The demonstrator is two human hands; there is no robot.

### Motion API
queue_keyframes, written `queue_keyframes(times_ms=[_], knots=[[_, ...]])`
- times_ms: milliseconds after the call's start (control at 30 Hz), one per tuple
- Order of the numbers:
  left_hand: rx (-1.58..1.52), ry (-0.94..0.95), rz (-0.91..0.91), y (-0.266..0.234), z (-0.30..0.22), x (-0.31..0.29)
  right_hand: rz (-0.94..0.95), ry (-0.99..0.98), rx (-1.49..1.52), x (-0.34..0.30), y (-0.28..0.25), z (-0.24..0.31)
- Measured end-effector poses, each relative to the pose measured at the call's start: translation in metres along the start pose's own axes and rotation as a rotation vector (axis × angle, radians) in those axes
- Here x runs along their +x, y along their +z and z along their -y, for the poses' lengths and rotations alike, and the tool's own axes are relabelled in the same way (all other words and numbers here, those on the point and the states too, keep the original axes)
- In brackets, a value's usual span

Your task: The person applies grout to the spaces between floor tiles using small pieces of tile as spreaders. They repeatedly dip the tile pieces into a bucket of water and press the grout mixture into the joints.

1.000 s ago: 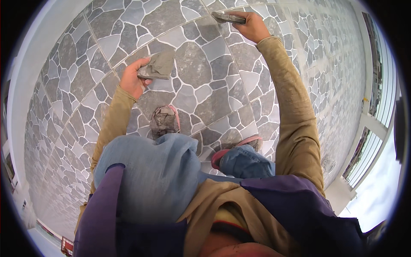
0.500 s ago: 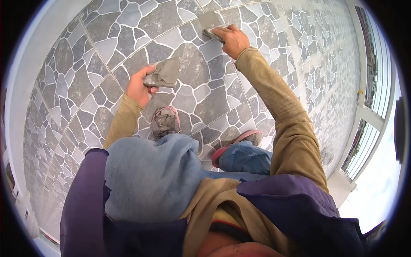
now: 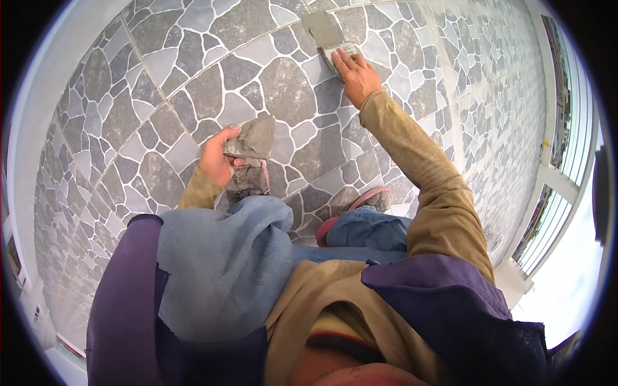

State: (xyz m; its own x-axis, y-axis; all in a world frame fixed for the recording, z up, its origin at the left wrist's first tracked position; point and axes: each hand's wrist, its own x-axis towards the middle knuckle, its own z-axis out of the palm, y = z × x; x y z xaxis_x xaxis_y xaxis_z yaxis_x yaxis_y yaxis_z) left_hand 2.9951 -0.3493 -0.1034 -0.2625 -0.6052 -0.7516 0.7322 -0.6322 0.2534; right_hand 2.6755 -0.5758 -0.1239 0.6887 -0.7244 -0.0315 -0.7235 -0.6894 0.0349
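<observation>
My left hand (image 3: 217,156) is closed round the edge of a small flat plate (image 3: 237,150) that carries a lump of wet grey mortar (image 3: 257,136). It hangs above the floor, just beyond my left shoe. Out ahead and to the right, my right hand (image 3: 360,78) presses a thin, mortar-smeared flat scraper (image 3: 328,58) against the stone-patterned tile floor (image 3: 283,90), fingers lying over its back. A smooth grey patch of wet mortar (image 3: 323,27) lies directly beyond the scraper, along a tile joint. The underside of the scraper is hidden.
My left shoe (image 3: 248,179) and right shoe (image 3: 373,199) stand on the tiles close to my knees. A pale wall edge (image 3: 38,96) curves along the left. On the right rises a white-framed opening with bars (image 3: 576,96).
My right hand has drawn the scraper slightly back and right, leaving more of the mortar patch showing. My left hand with the loaded plate has come nearer to me, now partly over the left shoe.
</observation>
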Motion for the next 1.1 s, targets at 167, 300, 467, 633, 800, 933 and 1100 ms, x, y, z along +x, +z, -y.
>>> queue_keyframes(times_ms=[167, 300, 467, 633, 800, 933, 1100], knots=[[-0.01, 0.035, 0.016, 0.012, -0.009, -0.003, 0.018, -0.053, 0.098, 0.021, -0.057, -0.033], [0.012, 0.036, 0.033, 0.014, 0.0, 0.001, -0.083, -0.218, 0.059, 0.097, -0.048, -0.047], [0.037, 0.051, 0.05, 0.021, 0.003, 0.0, 0.005, -0.347, 0.201, 0.133, -0.013, -0.065], [-0.039, 0.066, -0.07, -0.001, 0.004, -0.014, 0.032, -0.275, 0.014, 0.056, -0.019, -0.048], [-0.01, 0.092, -0.056, 0.013, 0.0, -0.008, 0.196, -0.397, -0.043, 0.022, -0.039, -0.086], [0.03, 0.072, -0.032, 0.012, 0.002, -0.003, -0.008, -0.509, -0.013, 0.045, -0.034, -0.083], [0.073, 0.073, -0.05, 0.022, 0.003, -0.005, 0.094, -0.421, 0.053, 0.004, -0.006, -0.101]])
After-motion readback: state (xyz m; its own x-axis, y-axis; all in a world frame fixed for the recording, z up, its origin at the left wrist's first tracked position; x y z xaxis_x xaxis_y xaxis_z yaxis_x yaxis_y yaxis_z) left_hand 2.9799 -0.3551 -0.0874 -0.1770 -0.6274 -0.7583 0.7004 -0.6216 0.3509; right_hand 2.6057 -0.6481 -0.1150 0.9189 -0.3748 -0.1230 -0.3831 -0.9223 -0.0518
